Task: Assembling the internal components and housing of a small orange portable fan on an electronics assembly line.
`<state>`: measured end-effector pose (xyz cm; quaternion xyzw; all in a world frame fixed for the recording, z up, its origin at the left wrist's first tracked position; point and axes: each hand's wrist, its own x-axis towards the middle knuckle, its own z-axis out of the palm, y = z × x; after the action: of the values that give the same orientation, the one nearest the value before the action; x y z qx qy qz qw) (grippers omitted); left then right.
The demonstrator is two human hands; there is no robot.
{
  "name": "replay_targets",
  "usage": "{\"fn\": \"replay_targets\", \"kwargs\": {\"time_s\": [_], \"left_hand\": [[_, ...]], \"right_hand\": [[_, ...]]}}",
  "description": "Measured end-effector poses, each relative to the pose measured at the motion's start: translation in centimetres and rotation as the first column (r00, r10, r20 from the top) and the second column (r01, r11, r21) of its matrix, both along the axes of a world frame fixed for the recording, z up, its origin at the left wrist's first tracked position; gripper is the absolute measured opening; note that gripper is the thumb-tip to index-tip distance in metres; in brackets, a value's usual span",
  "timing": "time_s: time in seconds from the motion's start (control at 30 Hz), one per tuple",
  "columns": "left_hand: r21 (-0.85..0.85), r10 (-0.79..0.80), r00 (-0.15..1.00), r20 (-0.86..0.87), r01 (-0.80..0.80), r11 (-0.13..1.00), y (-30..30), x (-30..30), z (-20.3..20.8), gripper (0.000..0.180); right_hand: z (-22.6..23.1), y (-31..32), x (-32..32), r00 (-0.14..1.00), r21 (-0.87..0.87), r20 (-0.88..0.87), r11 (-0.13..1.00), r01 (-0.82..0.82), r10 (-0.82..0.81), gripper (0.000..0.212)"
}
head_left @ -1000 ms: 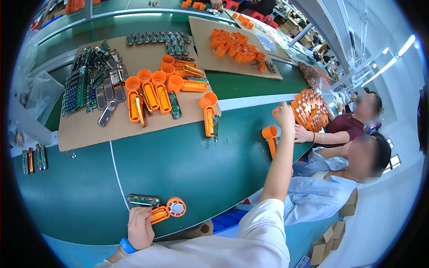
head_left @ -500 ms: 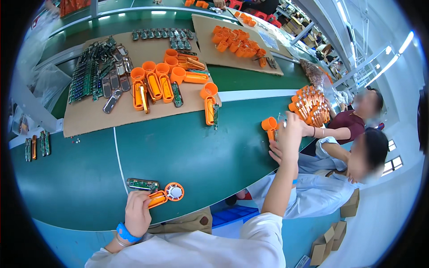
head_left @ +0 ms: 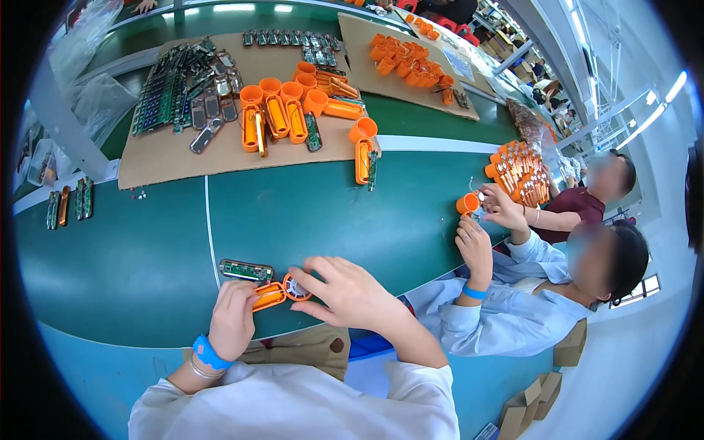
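Note:
My left hand (head_left: pixel 233 315) pinches the long trough of an orange plastic housing (head_left: pixel 269 296) against the green table near its front edge. At the housing's round end sits a pale round disc, like a speaker (head_left: pixel 299 287), partly hidden by fingers. My right hand (head_left: pixel 350 293) curls its thumb and fingers around that round end; whether a small part is also between the fingertips is hidden. Just beyond the housing lies a green circuit board in a dark frame (head_left: pixel 247 271), touched by neither hand.
A cardboard sheet (head_left: pixel 176 167) carries circuit boards and orange housings. Another housing (head_left: pixel 363 158) stands at its right edge. Several narrow boards (head_left: pixel 84 198) lie far left. On the right, a co-worker's hands (head_left: pixel 477 246) handle an orange cup (head_left: pixel 467 204) near a pile of orange parts (head_left: pixel 519 176).
My right hand has come back from beside the co-worker at the right to the housing's round end. My left hand keeps its hold. The whole view has shifted slightly.

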<state>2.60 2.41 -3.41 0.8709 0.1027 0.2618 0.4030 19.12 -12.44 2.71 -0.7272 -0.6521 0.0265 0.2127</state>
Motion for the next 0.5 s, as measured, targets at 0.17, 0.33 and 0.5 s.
{"fn": "replay_targets", "kwargs": {"time_s": [0.17, 0.33, 0.5], "left_hand": [[0.018, 0.011, 1.000, 0.008, -0.011, 1.000, -0.1, -0.2, -0.2, 0.016], [0.037, -0.009, 0.999, 0.042, 0.007, 0.999, 0.0, 0.2, -0.5, 0.018], [0.037, -0.011, 0.998, 0.058, 0.009, 0.999, 0.1, 0.1, -0.6, 0.018]], "right_hand": [[-0.1, 0.2, -0.8, 0.976, -0.096, 0.219, 0.995, 0.026, -0.004, 0.039], [-0.7, 0.3, -0.8, 0.954, -0.081, 0.301, 0.997, 0.017, 0.008, 0.038], [-1.2, 0.7, -1.0, 0.929, -0.082, 0.369, 0.995, 0.050, -0.016, 0.038]]}}
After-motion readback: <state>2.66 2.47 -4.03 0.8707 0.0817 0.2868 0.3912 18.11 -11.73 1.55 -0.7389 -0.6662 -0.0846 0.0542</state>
